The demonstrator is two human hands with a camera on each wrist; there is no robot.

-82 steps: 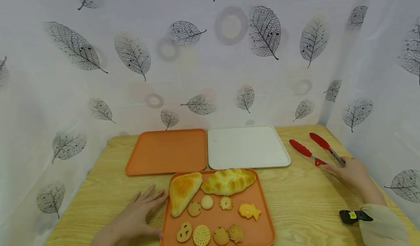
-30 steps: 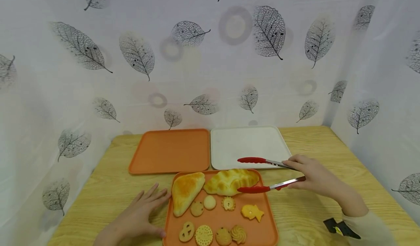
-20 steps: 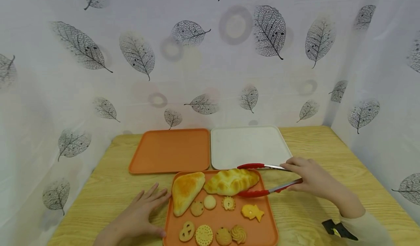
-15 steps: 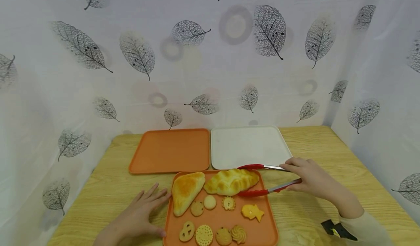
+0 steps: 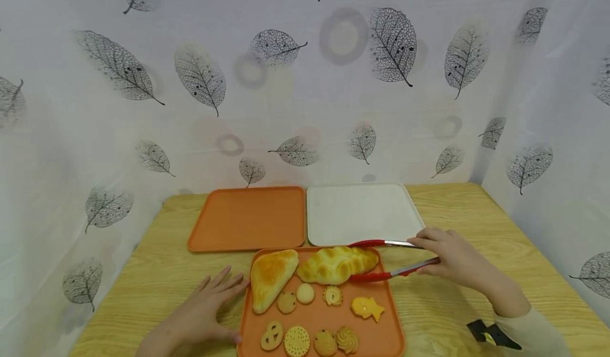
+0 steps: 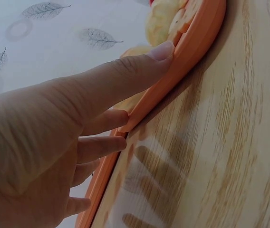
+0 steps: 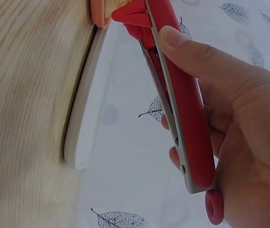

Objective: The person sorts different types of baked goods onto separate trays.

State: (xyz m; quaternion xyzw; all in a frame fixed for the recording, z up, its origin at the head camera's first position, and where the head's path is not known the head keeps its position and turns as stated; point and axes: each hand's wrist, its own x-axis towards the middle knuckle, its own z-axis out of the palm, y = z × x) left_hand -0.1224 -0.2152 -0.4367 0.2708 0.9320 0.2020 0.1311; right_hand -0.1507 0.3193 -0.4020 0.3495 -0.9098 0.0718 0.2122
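Observation:
My right hand (image 5: 459, 261) grips a pair of red-tipped metal tongs (image 5: 374, 277); in the right wrist view, the thumb lies along the tongs' red handle (image 7: 185, 114). The spread tips straddle the right end of a long, ridged loaf of bread (image 5: 329, 266) on the near orange tray (image 5: 371, 338). At that tray's left edge, my left hand (image 5: 197, 309) has its fingers spread, the thumb (image 6: 139, 71) touching the rim in the left wrist view. A triangular bread (image 5: 270, 277) lies left of the long loaf.
Several small cookies, among them a fish-shaped one (image 5: 367, 308) and a pretzel-shaped one (image 5: 271, 336), lie on the near tray. Behind it stand another orange tray (image 5: 248, 219) and a white tray (image 5: 362, 214), side by side. A leaf-printed curtain (image 5: 295, 92) surrounds the wooden table (image 5: 138, 293).
My right hand has brought the tongs from the table's right side leftward over the near tray, then lowered their tips to either side of the long loaf. The left hand stays at the tray edge.

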